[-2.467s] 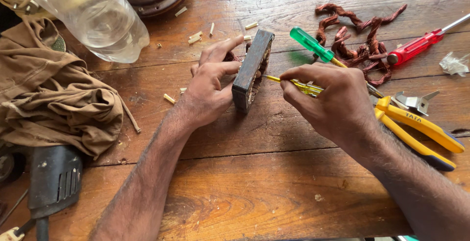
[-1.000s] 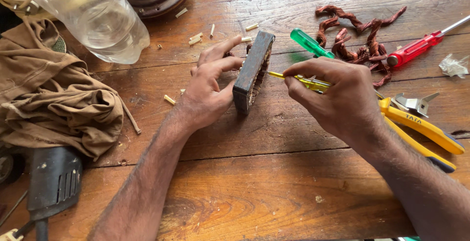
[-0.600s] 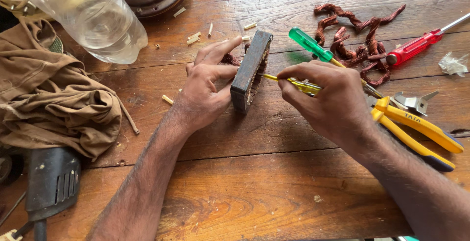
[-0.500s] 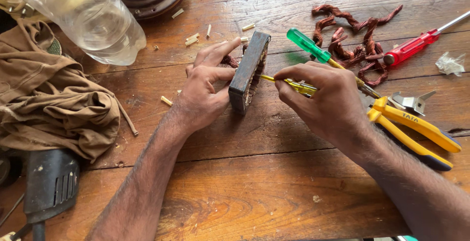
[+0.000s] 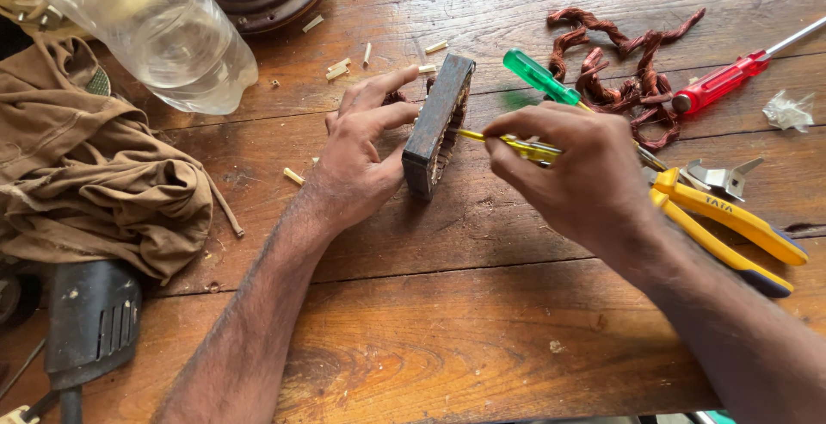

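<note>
Left hand (image 5: 357, 161) steadies dark block (image 5: 437, 124); right hand (image 5: 572, 170) pinches yellow tool (image 5: 508, 142).

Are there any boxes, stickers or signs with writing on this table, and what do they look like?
Clear plastic bottle: top left, lying tilted, no label showing.
Pliers: far right, yellow handles with dark lettering on one handle.
No boxes, signs or screens.

Little has moved. The right hand (image 5: 572, 174) has drifted slightly left and down in the frame from a second ago, carrying the yellow tool (image 5: 508, 142) with its tip against the dark block (image 5: 437, 127). The left hand (image 5: 361, 157) has tilted that block a touch more upright near frame centre.
</note>
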Demonstrator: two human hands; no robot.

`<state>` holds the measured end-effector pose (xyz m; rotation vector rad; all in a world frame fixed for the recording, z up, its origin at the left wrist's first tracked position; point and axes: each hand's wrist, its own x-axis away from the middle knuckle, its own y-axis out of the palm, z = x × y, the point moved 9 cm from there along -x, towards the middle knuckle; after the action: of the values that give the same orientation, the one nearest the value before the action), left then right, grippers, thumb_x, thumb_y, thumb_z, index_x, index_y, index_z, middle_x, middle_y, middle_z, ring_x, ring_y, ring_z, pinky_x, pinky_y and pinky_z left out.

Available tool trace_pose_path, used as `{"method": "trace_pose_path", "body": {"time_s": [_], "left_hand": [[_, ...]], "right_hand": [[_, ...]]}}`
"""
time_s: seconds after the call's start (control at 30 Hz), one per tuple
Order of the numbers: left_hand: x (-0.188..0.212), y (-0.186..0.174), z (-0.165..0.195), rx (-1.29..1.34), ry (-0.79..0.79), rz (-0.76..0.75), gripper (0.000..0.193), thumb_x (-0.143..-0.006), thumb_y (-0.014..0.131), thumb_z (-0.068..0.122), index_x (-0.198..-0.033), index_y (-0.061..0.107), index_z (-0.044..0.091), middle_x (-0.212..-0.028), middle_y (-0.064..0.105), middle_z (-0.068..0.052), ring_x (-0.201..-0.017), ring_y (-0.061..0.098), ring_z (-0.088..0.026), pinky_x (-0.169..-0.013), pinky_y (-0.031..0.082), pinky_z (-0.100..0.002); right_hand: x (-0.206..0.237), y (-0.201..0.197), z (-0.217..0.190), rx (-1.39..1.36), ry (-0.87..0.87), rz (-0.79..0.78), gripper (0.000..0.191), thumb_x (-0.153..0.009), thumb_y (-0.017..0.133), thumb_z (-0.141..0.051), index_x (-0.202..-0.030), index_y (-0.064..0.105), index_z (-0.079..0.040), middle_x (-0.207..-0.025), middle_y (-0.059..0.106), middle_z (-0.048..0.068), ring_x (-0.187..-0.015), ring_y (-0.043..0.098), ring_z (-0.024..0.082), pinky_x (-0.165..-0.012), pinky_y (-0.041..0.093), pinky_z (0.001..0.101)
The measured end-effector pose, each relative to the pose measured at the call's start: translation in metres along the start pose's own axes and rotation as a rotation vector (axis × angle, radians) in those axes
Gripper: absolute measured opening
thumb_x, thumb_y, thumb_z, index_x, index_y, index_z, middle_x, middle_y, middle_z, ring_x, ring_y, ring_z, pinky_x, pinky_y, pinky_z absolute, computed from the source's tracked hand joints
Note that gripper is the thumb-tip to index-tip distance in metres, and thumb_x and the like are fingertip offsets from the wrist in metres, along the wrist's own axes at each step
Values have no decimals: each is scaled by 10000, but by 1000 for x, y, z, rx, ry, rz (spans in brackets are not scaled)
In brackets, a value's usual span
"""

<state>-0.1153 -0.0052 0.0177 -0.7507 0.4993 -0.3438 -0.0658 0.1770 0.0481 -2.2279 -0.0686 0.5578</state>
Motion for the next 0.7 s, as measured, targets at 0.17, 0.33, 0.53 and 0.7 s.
{"method": "trace_pose_path", "body": {"time_s": [0.17,0.33,0.53,0.7], "left_hand": [[-1,-1,3,-19,18,-4,286,-966,704,276,-1214,762,148,-1561,473,-67,-1487,345,-258,-1238,210,-512],[-1,2,3,-13,23,-26,223,-967,710,288,-1140,805,185,-1577,465,-69,-1500,311,-272,-1249,185,-521],[-1,3,4,15,29,-37,230,-980,699,302,-1151,800,188,-1588,461,-68,-1510,298,-278,-1256,184,-525],[-1,1,3,20,20,-30,269,-969,696,289,-1199,787,183,-1581,460,-67,-1510,304,-276,-1253,186,-528]], "right_hand": [[-1,-2,5,10,23,7,159,-943,739,-165,-1059,773,-62,-990,786,119,-847,776,178,-698,670,314],[0,1,-2,16,-16,12,165,-941,743,-160,-1070,777,-64,-996,792,112,-881,766,185,-763,641,338],[0,0,-4,4,8,11,178,-931,755,-166,-1083,778,-76,-1009,793,95,-900,764,184,-793,631,346],[0,-2,-11,-7,-60,48,178,-934,755,-138,-1092,774,-59,-1018,785,101,-922,761,191,-807,626,353]]}}
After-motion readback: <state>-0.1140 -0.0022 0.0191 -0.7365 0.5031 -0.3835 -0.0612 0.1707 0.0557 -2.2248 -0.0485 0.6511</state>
